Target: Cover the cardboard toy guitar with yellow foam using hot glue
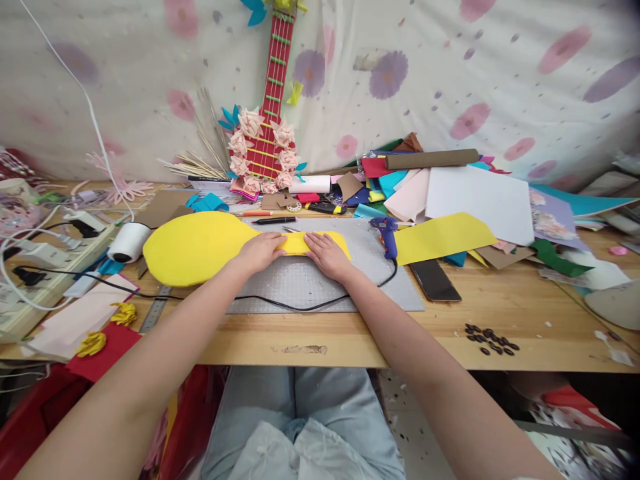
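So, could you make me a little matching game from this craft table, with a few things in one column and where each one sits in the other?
Things
1. yellow foam shape
2. blue glue gun
3. white roll
4. red cardboard guitar

Places
A. leaning on the flowered cloth at the back
B. at the right edge of the grey cutting mat
C. pressed under the left hand and right hand
D. just left of the foam's wide end

Pairs: 1-C, 2-B, 3-D, 4-A

Both arms reach forward, left hand (260, 252) and right hand (327, 255) palms down, close together.
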Demonstrator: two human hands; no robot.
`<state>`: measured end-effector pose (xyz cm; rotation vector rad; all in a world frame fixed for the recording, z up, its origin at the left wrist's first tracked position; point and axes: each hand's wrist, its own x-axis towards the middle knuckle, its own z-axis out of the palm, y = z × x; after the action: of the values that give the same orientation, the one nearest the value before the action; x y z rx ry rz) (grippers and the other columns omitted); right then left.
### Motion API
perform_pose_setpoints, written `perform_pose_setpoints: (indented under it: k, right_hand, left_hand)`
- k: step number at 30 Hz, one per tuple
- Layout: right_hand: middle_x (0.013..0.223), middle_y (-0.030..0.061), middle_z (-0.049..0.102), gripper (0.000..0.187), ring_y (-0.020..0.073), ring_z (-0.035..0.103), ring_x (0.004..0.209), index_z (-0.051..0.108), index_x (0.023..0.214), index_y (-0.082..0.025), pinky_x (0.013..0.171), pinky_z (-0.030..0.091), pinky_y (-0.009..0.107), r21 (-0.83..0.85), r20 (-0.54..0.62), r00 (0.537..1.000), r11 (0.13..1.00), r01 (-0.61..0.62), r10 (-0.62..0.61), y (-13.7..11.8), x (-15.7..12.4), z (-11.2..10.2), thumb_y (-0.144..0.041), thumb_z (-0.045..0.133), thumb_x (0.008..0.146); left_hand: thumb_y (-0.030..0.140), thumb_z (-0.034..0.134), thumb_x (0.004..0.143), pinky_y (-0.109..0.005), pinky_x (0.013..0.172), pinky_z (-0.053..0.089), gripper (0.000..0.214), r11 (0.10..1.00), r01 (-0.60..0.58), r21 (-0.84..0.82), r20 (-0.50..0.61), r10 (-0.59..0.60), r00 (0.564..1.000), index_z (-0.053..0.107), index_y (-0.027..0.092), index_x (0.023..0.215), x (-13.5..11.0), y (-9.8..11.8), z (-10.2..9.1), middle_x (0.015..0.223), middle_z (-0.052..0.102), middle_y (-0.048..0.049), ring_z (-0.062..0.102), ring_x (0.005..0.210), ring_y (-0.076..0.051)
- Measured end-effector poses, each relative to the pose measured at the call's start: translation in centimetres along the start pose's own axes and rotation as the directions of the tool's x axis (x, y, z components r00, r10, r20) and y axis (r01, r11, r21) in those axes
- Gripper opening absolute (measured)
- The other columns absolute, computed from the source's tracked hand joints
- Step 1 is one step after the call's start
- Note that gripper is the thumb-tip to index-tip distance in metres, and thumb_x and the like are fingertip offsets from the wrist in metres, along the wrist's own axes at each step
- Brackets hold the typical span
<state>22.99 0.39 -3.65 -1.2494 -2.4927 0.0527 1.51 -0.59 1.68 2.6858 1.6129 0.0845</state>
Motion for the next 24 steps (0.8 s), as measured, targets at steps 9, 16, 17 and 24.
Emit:
perform_pose_setpoints:
  k: [9,16,17,24]
  right_hand:
    - [0.094,0.0104,0.069,0.033,0.0232,0.062,0.088,0.064,0.095,-0.017,0.081,0.047,0.038,0.272,-0.475,0.741,0.880,-0.389,0.474,3.9,-4.1,-8.1,-0.041,0.044,0.087]
    - [0.063,0.0040,0.054,0.038,0.0196,0.053,0.062,0.044,0.062,-0.023,0.064,0.042,0.034,0.521,-0.670,0.167,0.619,-0.588,0.723,7.1,-10.0,-11.1,-0.057,0.048,0.079]
    - [0.067,0.0053,0.057,0.038,0.0205,0.054,0.065,0.048,0.067,-0.022,0.066,0.043,0.034,0.516,-0.625,0.218,0.606,-0.606,0.750,7.5,-9.9,-10.6,-0.058,0.051,0.077]
    - [0.096,0.0192,0.061,0.044,0.0318,0.056,0.099,0.061,0.095,-0.010,0.084,0.042,0.043,0.249,-0.280,0.529,0.593,-0.766,0.801,9.8,-6.3,-5.7,-0.047,0.062,0.071]
  left_hand:
    - [0.034,0.056,0.082,-0.040,0.109,0.028,0.056,0.992,-0.072,0.100,-0.141,0.086,0.986,0.044,0.012,0.132,-0.1,1.5,0.1,0.138,0.045,-0.0131,0.041,0.126,-0.027]
    - [0.025,0.041,0.087,-0.035,0.092,0.044,0.039,0.999,0.052,-0.005,-0.238,-0.051,0.970,0.054,0.018,0.123,0.6,4.3,0.6,0.120,0.061,-0.0083,0.055,0.111,-0.022]
    - [0.025,0.039,0.088,-0.034,0.089,0.046,0.038,0.994,0.095,-0.045,-0.251,-0.103,0.963,0.055,0.019,0.121,0.7,4.5,0.5,0.119,0.062,-0.0076,0.057,0.109,-0.023]
    - [0.029,0.036,0.087,-0.033,0.076,0.048,0.036,0.715,0.422,-0.557,-0.228,-0.621,0.750,0.068,0.015,0.093,2.3,2.5,-1.1,0.092,0.070,-0.0098,0.064,0.089,-0.025]
